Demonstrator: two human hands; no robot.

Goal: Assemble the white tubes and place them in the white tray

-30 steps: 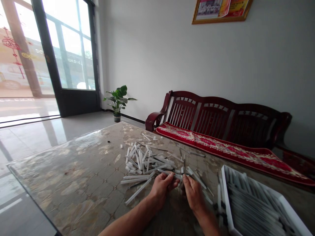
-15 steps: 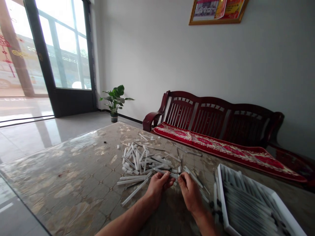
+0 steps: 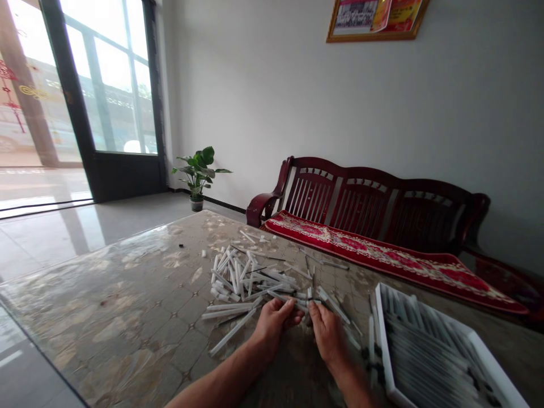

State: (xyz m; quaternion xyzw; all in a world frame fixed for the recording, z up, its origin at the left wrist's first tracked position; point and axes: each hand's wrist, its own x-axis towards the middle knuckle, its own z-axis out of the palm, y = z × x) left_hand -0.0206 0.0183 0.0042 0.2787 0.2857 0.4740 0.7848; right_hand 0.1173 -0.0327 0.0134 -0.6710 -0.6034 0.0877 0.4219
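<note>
Side by side above the table, my left hand (image 3: pixel 274 323) and my right hand (image 3: pixel 327 328) are both closed, fingertips pinching. A thin pale pen-like tube (image 3: pixel 301 306) runs between them; its ends are hidden by the fingers. Just beyond lies a loose pile of white, translucent tubes (image 3: pixel 236 272) with thin dark sticks among them. Longer tubes (image 3: pixel 229 310) stick out of the pile beside my left hand. A few more tubes (image 3: pixel 335 306) lie beyond my right hand.
To the right stands a white box (image 3: pixel 385 340) filled with rows of dark and clear pen-like sticks, with black-ended pieces (image 3: pixel 374 357) beside it. The glossy patterned table (image 3: pixel 127 317) extends left. A red wooden bench (image 3: pixel 365 198) and a potted plant (image 3: pixel 198 175) stand behind.
My right hand has shifted slightly, with its thumb and fingertips a little changed in angle around the tube. The left hand stays nearly in place. The pile and box look the same.
</note>
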